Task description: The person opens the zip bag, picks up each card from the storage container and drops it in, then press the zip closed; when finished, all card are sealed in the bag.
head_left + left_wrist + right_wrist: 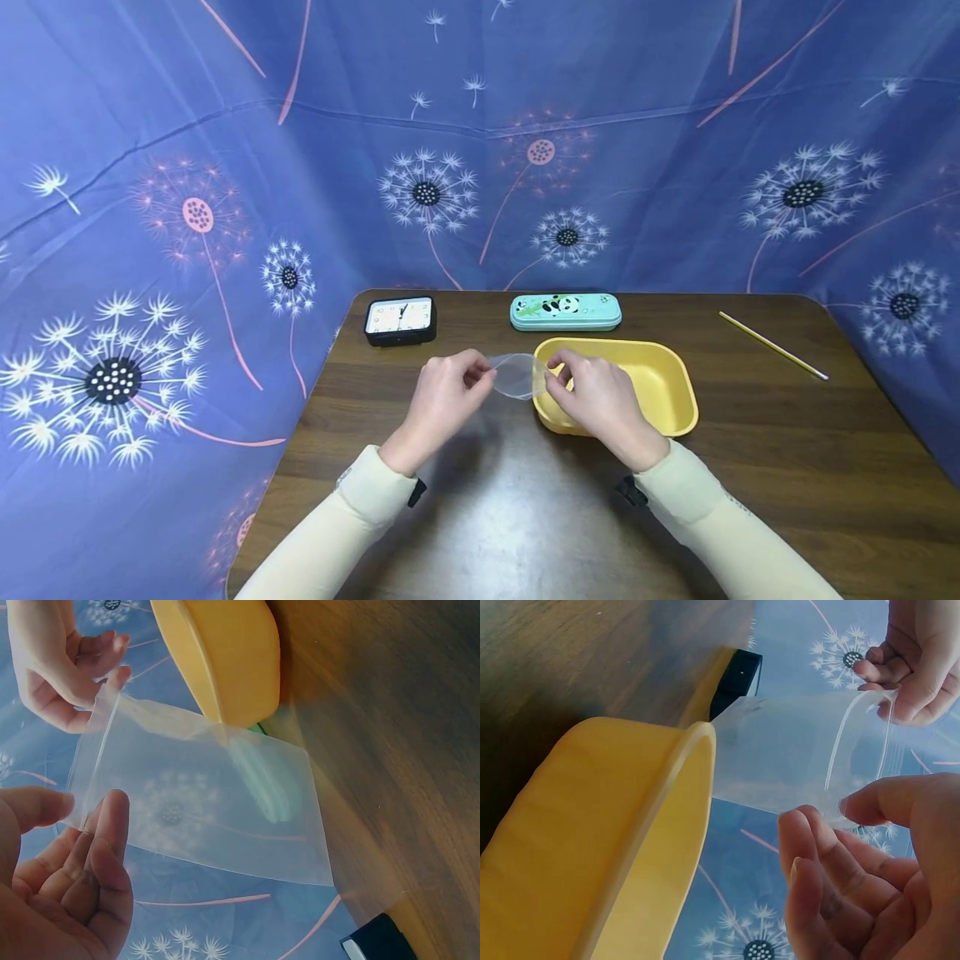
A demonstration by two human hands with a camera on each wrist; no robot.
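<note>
Clear bag [206, 787]: mouth spans left hand [446, 393] to right hand [602, 400], fingers pinching each side; body hangs below, tub [665, 385] nearer right fingers.

readable text: none | black clock [400, 318]: numerals around the dial, too small to make out

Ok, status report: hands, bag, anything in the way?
Left hand and right hand pinching bag at its mouth. Bag looks empty. Tub close by right hand, nothing visibly blocking.
</note>
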